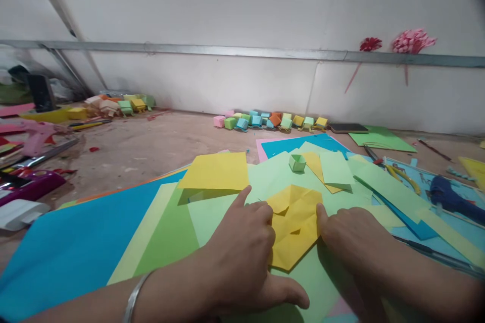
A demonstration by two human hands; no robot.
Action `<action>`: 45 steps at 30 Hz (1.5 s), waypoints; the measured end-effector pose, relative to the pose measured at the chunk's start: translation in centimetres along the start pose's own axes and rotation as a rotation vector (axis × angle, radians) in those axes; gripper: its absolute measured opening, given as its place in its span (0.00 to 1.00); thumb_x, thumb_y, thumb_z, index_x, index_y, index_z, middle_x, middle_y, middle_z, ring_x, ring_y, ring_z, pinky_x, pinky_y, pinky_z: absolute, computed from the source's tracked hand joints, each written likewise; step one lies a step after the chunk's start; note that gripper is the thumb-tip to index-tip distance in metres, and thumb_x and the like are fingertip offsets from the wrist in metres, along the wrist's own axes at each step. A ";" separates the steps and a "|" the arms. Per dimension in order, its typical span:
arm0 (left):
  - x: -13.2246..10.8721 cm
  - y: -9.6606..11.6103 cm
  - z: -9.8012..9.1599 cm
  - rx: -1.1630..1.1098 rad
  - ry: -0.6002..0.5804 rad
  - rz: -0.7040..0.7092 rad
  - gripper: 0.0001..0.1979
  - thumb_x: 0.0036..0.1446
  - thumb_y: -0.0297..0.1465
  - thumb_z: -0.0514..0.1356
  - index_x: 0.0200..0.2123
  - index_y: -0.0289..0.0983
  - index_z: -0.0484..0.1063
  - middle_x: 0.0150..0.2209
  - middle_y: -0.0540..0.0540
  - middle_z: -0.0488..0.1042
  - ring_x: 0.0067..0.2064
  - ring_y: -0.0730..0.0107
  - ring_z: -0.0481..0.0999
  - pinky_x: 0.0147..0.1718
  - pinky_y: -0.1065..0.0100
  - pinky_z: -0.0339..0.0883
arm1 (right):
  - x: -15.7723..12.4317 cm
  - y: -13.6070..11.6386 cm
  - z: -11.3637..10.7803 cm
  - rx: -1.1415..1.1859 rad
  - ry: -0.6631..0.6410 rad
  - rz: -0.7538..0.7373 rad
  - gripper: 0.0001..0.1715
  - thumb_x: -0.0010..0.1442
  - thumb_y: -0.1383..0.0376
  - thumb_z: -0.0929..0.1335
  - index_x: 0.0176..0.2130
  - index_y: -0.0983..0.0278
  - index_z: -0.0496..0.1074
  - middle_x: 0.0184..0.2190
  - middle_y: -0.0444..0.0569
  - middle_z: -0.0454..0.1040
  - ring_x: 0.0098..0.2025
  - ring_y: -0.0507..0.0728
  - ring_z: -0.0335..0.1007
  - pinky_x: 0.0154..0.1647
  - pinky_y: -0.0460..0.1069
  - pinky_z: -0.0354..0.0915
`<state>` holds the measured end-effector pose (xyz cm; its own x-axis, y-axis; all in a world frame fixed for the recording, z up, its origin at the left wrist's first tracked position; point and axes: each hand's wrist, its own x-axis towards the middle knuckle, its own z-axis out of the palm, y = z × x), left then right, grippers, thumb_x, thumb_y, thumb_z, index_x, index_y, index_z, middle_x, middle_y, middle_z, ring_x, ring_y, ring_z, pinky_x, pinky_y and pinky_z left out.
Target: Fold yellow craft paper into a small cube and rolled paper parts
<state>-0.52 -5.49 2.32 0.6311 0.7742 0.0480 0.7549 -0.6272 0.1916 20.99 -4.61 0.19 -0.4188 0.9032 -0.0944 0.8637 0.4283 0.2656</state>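
Yellow folded paper (301,219) lies between half-splayed, ungripping left hand (242,250) and curled right hand (352,237), its hold unclear

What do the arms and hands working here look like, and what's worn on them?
They're a person's own. The left hand and right hand are gloveless. A narrow, silver-coloured bangle circles the left forearm. No sleeves or cables show.
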 end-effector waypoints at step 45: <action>1.1 -2.5 3.1 0.042 0.206 0.170 0.06 0.61 0.33 0.62 0.36 0.49 0.80 0.31 0.50 0.71 0.34 0.68 0.66 0.44 0.58 0.58 | -2.1 -2.9 0.9 -0.135 0.536 -0.392 0.14 0.51 0.73 0.66 0.39 0.67 0.74 0.21 0.48 0.69 0.22 0.57 0.58 0.25 0.53 0.47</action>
<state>-1.14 -3.33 -1.11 0.7027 0.6560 0.2755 0.6511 -0.7490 0.1228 19.59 -7.72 -1.29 -0.8052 0.5273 0.2712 0.5915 0.6823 0.4296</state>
